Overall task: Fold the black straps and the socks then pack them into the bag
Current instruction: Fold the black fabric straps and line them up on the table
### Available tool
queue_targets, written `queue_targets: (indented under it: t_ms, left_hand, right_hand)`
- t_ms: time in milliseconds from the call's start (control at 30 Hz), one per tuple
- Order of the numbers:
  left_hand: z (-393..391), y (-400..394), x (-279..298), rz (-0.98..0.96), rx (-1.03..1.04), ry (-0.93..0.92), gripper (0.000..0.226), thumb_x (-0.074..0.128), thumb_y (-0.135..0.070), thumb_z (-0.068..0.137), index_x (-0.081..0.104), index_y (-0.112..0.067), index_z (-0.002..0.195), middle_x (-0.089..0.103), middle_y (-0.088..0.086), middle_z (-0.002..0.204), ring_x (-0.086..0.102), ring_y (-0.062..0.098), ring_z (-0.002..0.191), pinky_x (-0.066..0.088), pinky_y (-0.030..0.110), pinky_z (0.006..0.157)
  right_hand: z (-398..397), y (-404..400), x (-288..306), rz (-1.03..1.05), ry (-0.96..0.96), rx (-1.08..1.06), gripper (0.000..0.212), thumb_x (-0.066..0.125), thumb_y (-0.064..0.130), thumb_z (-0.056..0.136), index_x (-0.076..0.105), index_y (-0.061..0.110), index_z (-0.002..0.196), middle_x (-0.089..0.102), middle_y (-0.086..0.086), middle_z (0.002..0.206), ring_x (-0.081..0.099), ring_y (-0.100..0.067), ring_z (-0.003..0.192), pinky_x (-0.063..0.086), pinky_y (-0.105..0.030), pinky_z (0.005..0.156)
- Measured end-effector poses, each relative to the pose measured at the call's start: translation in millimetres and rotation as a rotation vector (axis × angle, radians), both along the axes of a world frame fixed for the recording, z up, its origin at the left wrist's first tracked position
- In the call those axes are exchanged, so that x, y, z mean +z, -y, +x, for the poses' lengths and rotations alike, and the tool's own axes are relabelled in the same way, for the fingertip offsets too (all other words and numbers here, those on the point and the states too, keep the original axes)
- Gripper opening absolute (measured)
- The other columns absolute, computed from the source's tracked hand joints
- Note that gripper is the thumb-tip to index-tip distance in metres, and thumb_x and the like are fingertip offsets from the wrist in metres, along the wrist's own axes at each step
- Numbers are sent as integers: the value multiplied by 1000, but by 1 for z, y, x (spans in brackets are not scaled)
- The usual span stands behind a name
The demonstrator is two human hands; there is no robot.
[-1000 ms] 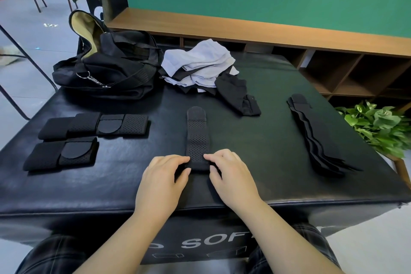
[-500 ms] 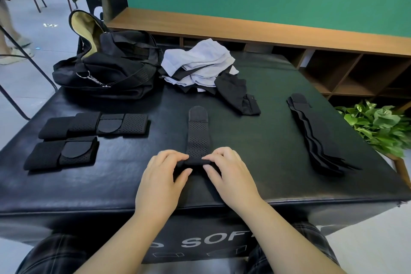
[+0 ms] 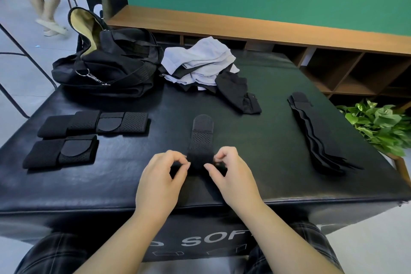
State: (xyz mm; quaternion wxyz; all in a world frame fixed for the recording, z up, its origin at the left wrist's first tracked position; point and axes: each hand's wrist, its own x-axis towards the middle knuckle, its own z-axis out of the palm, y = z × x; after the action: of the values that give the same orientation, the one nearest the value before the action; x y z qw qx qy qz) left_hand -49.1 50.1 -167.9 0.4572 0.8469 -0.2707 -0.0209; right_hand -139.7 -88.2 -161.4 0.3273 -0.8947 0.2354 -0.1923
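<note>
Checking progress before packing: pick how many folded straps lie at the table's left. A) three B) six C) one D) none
A: two folded straps sit end to end in the far row, with one more in front of them, left of the hands.

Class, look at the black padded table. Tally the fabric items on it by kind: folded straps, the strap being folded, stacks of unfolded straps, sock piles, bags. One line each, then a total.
Folded black perforated straps, left side: 2
Black strap pinched by both hands: 1
Stack of flat unfolded black straps, right: 1
Pile of white and black socks: 1
Black duffel bag, open: 1
Total: 6
</note>
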Motion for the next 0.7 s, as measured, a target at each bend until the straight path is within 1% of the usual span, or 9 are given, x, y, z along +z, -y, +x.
queue_targets:
  t_ms: [67, 100, 167, 267, 367, 433, 500, 567, 700]
  left_hand:
    - [0, 1, 3, 47, -17, 27, 27, 66, -28, 85, 52, -51, 81, 55, -20, 95, 52, -1, 88, 38, 13, 69]
    - [0, 1, 3, 73, -24, 35, 25, 66, -29, 85, 55, -51, 87, 54, -21, 95, 51, -1, 88, 38, 14, 70]
    - [1, 2, 4, 133, -30, 49, 24, 65, -30, 86, 61, -46, 103, 51, -23, 97, 51, 1, 93, 39, 19, 74]
    - [1, 3, 4, 209, -39, 89, 32, 62, -33, 88, 58, -45, 117, 49, -23, 105, 49, 7, 102, 36, 22, 82]
    - [2, 4, 3, 230, -47, 137, 34, 61, -31, 89, 57, -40, 122, 54, -22, 109, 45, 2, 113, 26, 20, 87]
    - [3, 5, 1, 248, -49, 167, 34, 59, -32, 90, 57, -38, 124, 57, -21, 116, 40, 0, 118, 23, 20, 88]
    - [4, 6, -1, 266, -53, 191, 34, 58, -32, 91, 57, -36, 124, 57, -22, 118, 38, 1, 119, 24, 22, 87]
    - [5, 7, -2, 283, -54, 209, 34, 58, -31, 91, 57, -35, 124, 57, -21, 120, 40, 5, 118, 26, 24, 85]
    - [8, 10, -2, 288, -53, 207, 33, 57, -31, 92, 58, -37, 124, 58, -20, 117, 42, 9, 117, 27, 26, 83]
  right_hand:
    - [2, 0, 0, -61, -42, -1, 21, 65, 30, 88, 47, 26, 98, 52, 11, 93, 53, -13, 94, 40, -21, 79]
    - [3, 0, 0, -85, -63, -1, 20, 63, 30, 89, 51, 25, 104, 51, 11, 95, 53, -12, 97, 40, -22, 82]
    - [5, 1, -1, -105, -96, -5, 26, 61, 31, 90, 54, 25, 114, 49, 12, 101, 51, -10, 104, 40, -22, 87]
    - [6, 1, 0, -107, -120, -16, 31, 59, 33, 91, 52, 29, 121, 52, 9, 112, 50, -10, 111, 40, -25, 92]
    - [7, 2, 2, -144, -122, 10, 34, 57, 30, 93, 53, 26, 127, 55, 12, 118, 47, -8, 115, 39, -25, 95]
    - [7, 3, 2, -199, -127, 34, 36, 54, 29, 94, 52, 26, 130, 56, 13, 123, 45, -10, 116, 38, -26, 97]
    - [8, 3, 1, -233, -146, 47, 38, 51, 28, 96, 50, 26, 134, 55, 13, 127, 45, -13, 115, 37, -28, 97]
    - [10, 4, 0, -252, -166, 51, 39, 48, 28, 98, 47, 27, 137, 54, 11, 128, 46, -16, 114, 37, -28, 96]
    - [13, 5, -1, -254, -185, 41, 40, 43, 27, 100, 44, 28, 140, 53, 8, 127, 46, -16, 114, 36, -27, 96]
